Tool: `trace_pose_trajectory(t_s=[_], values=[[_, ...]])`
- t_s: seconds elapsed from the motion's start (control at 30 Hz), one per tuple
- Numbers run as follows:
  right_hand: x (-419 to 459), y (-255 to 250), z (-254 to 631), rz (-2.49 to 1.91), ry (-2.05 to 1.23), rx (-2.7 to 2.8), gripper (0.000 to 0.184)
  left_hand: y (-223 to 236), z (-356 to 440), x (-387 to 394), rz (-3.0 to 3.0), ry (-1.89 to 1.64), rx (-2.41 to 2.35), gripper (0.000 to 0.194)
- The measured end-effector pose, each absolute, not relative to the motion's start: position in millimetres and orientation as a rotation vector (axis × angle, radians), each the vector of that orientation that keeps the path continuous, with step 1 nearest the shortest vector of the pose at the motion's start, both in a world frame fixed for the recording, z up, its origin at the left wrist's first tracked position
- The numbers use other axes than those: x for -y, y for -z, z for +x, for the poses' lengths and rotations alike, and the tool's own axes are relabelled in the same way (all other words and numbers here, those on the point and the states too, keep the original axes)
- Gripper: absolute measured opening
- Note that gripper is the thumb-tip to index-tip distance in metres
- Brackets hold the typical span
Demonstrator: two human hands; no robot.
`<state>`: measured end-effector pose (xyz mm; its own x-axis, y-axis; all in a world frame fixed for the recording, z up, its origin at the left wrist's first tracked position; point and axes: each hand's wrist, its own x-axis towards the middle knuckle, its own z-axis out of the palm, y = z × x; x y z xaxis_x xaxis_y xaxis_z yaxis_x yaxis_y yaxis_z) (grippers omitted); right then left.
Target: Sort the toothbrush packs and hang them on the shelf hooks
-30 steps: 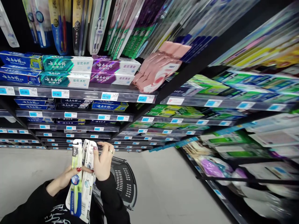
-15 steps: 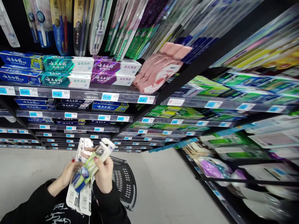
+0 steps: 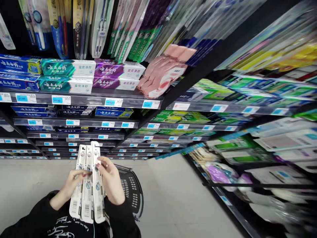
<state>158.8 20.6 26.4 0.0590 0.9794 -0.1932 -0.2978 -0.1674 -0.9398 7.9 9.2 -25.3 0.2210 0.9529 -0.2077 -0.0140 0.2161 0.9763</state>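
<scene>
Three toothbrush packs stand side by side in front of my body, their white printed backs facing up. My left hand [image 3: 70,185] is closed on the left toothbrush pack [image 3: 75,200] and the middle toothbrush pack [image 3: 87,200], thumb across their fronts. With thumb and fingers, my right hand [image 3: 112,180] grips the right toothbrush pack [image 3: 99,205], which sits a little higher at its top end and lies against the middle one. The toothbrushes themselves are hidden behind the card backs.
A black shopping basket [image 3: 131,191] is beside my right arm, near the grey floor [image 3: 168,198]. Ahead, shelves hold toothpaste boxes [image 3: 66,67], hanging toothbrush packs [image 3: 81,29] and pink packs [image 3: 160,74]. Another stocked shelf [image 3: 223,198] runs along the right.
The pack in my right hand has been turned from its green-and-blue front to its white back and brought alongside the two in my left hand. The view has shifted slightly right.
</scene>
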Motion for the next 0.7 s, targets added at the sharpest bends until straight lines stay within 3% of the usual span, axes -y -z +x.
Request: trace_pose_trajectory(t_s=[0.07,0.23,0.7], values=[[-20,-15,148,-1.259,-1.259,0.944,0.011,26,8,-8,1.137,-0.945,-1.112,0.038],[-14,-3,137,-1.404,-1.038,1.094,0.017,20,10,-9,1.177,-0.935,-1.129,0.024],[-1,-6,148,-1.407,-1.239,1.246,0.01,15,7,-13,1.116,-0.942,-1.168,0.021]])
